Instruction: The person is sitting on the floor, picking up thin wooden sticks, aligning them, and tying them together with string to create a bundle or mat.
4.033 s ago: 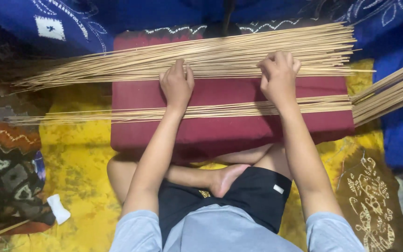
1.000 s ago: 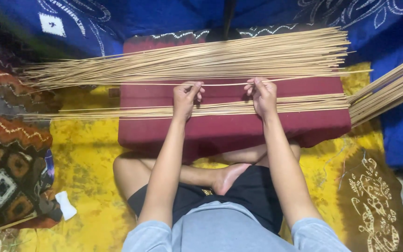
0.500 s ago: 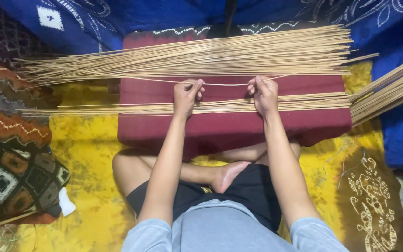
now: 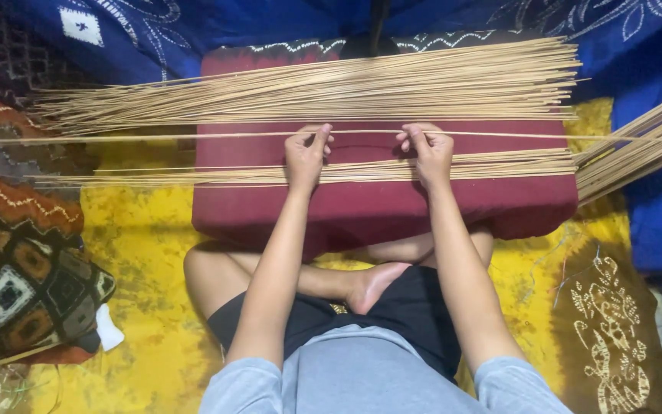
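Note:
A dark red cushion (image 4: 499, 201) lies in front of my crossed legs. Across its far half spreads a wide pile of thin tan sticks (image 4: 392, 80); a smaller flat row of sticks (image 4: 515, 162) runs along its near half. Between the two piles, my left hand (image 4: 305, 157) and my right hand (image 4: 427, 152) each pinch one single long stick (image 4: 178, 136) held level just above the cushion. That stick reaches well past both cushion ends.
Another bundle of sticks (image 4: 637, 146) slants off the cushion's right end. A patterned pillow (image 4: 21, 280) lies at the left on yellow cloth (image 4: 147, 230). Blue patterned fabric (image 4: 155, 38) covers the back and right.
Four seconds ago both hands lay flat on the piles. They have since taken up one stick, pinching it between the piles. In the last second it barely moved; the view shifted slightly.

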